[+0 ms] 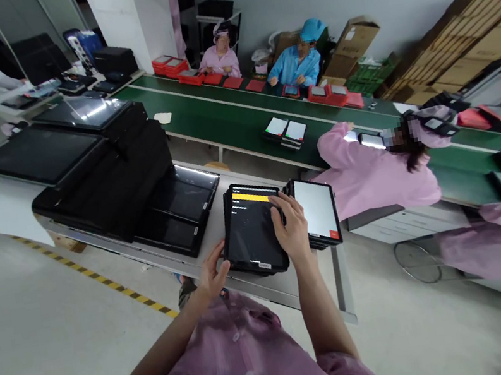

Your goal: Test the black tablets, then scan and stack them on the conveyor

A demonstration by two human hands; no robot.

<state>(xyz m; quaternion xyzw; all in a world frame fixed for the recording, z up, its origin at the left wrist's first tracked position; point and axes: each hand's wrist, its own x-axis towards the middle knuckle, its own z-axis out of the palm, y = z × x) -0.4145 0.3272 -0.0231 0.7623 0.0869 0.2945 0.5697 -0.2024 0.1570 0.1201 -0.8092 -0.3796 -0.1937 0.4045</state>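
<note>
A black tablet with a dark screen and a yellow bar near its top lies on a stack on the grey workbench. My left hand touches the tablet's near left corner, fingers apart. My right hand rests on the tablet's right edge, fingers curled over the rim and reaching onto the screen. Right beside it sits a second tablet with a white lit screen on its own stack.
Large black screen units and flat dark panels fill the bench to the left. Behind runs a green conveyor with tablets and red trays. Several people in pink and blue coats sit along it. Cardboard boxes stack at the right.
</note>
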